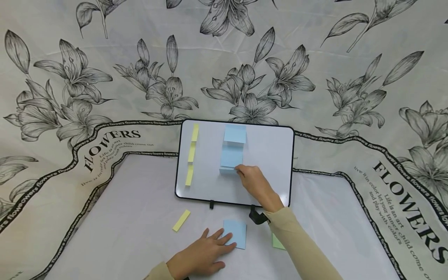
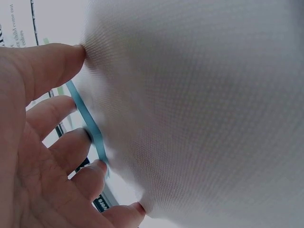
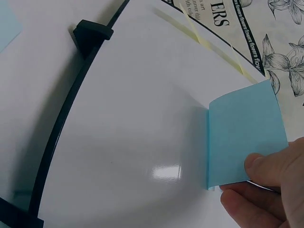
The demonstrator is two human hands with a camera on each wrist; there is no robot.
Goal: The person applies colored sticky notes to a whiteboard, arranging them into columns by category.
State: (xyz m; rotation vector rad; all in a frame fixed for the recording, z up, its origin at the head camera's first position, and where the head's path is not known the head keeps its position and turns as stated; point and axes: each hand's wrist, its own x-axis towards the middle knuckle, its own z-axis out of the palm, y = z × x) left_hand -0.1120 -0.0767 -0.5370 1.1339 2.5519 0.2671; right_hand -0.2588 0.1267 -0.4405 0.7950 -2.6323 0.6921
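Blue notes — two on the whiteboard [image 1: 273, 155], a third [image 1: 228, 170] pinched by the right hand [image 1: 255, 182]; left hand [image 1: 203, 254] flat.

The bench [image 1: 140, 217] is a flat surface covered by a pale cloth printed with grey lilies and black "FLOWERS" lettering. Directly on it:

- A white rectangular board with a black frame [image 1: 273, 155], propped at the far centre on two black clip feet.
- A narrow yellow paper strip [image 1: 181, 220], left of centre.
- A square light-blue sticky-note pad [image 1: 237, 231], in front of the board.
- A green paper note [image 1: 277, 243], right of the pad, partly hidden by a sleeve.
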